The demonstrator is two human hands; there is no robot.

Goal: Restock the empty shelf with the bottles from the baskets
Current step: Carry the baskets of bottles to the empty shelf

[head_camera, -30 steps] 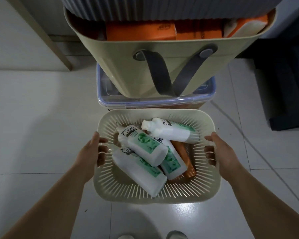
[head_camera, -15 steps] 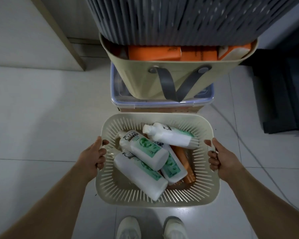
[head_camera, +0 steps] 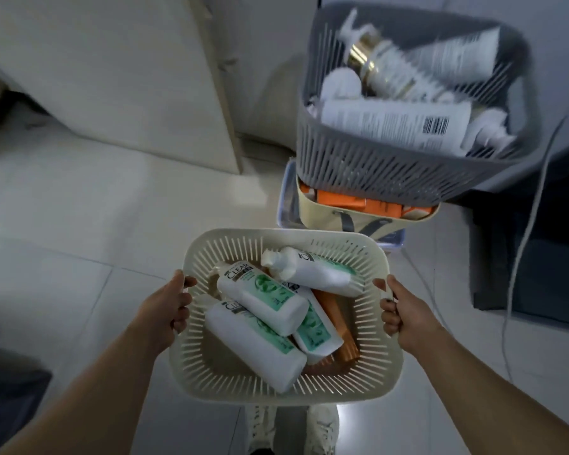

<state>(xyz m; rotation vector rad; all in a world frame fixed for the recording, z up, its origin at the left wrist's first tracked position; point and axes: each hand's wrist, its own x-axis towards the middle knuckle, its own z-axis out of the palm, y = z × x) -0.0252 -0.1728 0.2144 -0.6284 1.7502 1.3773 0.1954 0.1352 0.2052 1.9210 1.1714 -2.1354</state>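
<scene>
Cream plastic with slots all round, the cream basket (head_camera: 230, 376) is in front of us above the pale tiled floor (head_camera: 79, 241), held by its two short sides. Our left hand (head_camera: 165, 307) grips the left rim, thumb over the top edge and fingers curled against the slotted wall. Our right hand (head_camera: 404, 313) clenches the right rim in the same way, fingertips wrapped inward.

Inside the basket four white bottles (head_camera: 263, 297) with green labels lie on their sides in a loose heap. One lies across the far end with its cap pointing left, one lies diagonally on top in the middle, one is along the near-left side, and one is partly buried beneath them. An orange bottle (head_camera: 339, 323) lies under the pile toward the right, with only its side and near end showing.

Farther off and to the right, the grey basket (head_camera: 391, 169) sits on top of a beige bin (head_camera: 312, 215). It is full of pale bottles (head_camera: 391, 121) lying flat, blurred, with a barcode showing on the nearest one. Orange boxes (head_camera: 358, 203) show in the bin just under the grey basket, and a clear tub (head_camera: 284, 205) shows beneath the bin. A thin cable (head_camera: 523, 241) trails down over the floor at the right. A white panel (head_camera: 128, 77) stands at the far left. Our light shoes (head_camera: 322, 425) show directly below the cream basket.
</scene>
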